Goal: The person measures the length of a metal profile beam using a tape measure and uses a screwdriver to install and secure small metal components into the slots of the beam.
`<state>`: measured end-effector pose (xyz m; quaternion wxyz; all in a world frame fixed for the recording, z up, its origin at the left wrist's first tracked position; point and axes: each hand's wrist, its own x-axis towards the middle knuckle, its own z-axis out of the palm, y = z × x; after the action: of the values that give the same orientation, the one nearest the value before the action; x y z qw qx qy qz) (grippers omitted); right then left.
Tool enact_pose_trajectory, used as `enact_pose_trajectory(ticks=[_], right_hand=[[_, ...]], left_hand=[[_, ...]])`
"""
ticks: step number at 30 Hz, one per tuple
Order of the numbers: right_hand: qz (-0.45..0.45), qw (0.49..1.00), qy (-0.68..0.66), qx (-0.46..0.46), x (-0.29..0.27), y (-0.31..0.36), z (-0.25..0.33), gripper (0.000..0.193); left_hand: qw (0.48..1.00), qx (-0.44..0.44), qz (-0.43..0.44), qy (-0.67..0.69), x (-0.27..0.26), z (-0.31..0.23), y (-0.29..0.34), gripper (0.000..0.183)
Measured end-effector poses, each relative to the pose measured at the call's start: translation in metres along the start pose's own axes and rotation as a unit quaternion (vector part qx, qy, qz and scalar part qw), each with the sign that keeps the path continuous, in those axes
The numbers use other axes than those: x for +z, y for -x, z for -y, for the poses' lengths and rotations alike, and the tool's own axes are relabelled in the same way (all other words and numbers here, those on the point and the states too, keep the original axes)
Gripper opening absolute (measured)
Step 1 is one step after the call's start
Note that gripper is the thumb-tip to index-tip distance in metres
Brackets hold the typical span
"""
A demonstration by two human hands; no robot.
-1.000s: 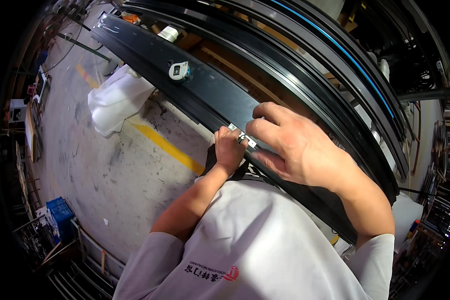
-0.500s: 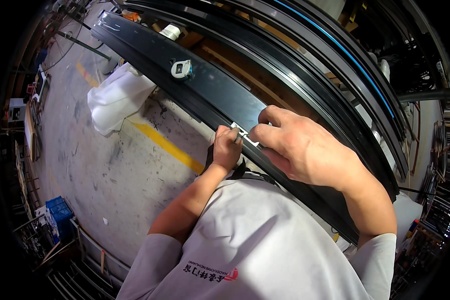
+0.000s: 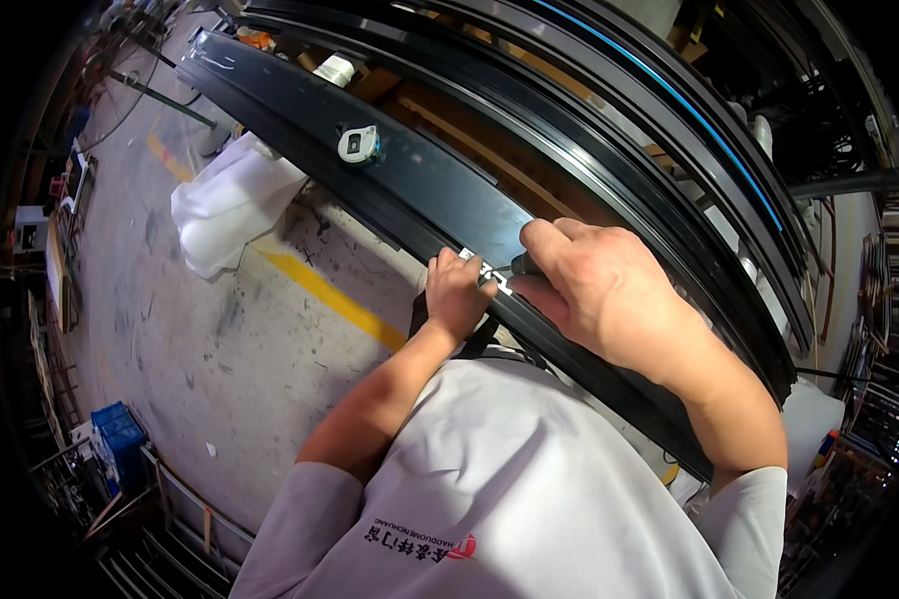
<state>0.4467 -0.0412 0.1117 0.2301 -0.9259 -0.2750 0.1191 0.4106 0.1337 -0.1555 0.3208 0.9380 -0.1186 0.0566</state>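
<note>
A small silver-white metal bracket [image 3: 496, 280] with cut-outs rests at the near edge of a long dark profile [image 3: 420, 175]. My left hand [image 3: 456, 298] is closed with its fingertips pinching the bracket's left end, partly covering it. Over the same edge, just right of the bracket, my right hand [image 3: 609, 290] is curled around a dark tool handle [image 3: 524, 265]. Only a short piece of the tool shows, pointing toward the bracket; its tip is too small to make out. A white-faced tape measure [image 3: 359, 145] lies on the profile, farther to the left.
Several more dark profiles, one with a blue strip [image 3: 659, 75], lie beyond mine over brown wooden supports [image 3: 459, 135]. White cloth [image 3: 230, 205] hangs under the profile's left part. A yellow line [image 3: 335, 299] crosses the floor. A blue crate [image 3: 118, 439] stands at lower left.
The right hand has turned and closed more, and a dark handle now shows in its fingers. The left fingers have shifted slightly along the bracket, which stays at the profile's edge.
</note>
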Motion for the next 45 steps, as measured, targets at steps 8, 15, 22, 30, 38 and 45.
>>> enact_pose_trajectory(ticks=[8,15,22,30,38,45], right_hand=[[0.006,0.993,-0.094,-0.072,-0.001,0.002,-0.007,0.016],[0.039,0.990,-0.091,-0.102,-0.007,0.002,-0.013,0.029],[0.057,0.990,-0.085,-0.100,-0.008,0.002,-0.014,0.027],[0.055,0.994,-0.070,-0.062,-0.014,0.005,-0.011,0.042],[0.062,0.997,-0.028,-0.037,-0.010,0.004,-0.011,0.038],[-0.061,0.995,-0.022,-0.071,0.000,0.003,-0.013,0.041]], left_hand=[[1.000,-0.016,-0.007,0.019,0.005,-0.002,0.002,0.023],[1.000,-0.001,0.025,0.017,-0.019,-0.001,-0.004,0.026],[0.986,0.103,0.128,0.012,-0.039,0.015,-0.025,0.019],[0.952,0.181,0.241,0.058,-0.044,0.040,-0.051,0.029],[0.910,0.206,0.350,0.087,-0.048,0.050,-0.068,0.042],[0.878,0.238,0.407,0.084,-0.055,0.050,-0.081,0.049]])
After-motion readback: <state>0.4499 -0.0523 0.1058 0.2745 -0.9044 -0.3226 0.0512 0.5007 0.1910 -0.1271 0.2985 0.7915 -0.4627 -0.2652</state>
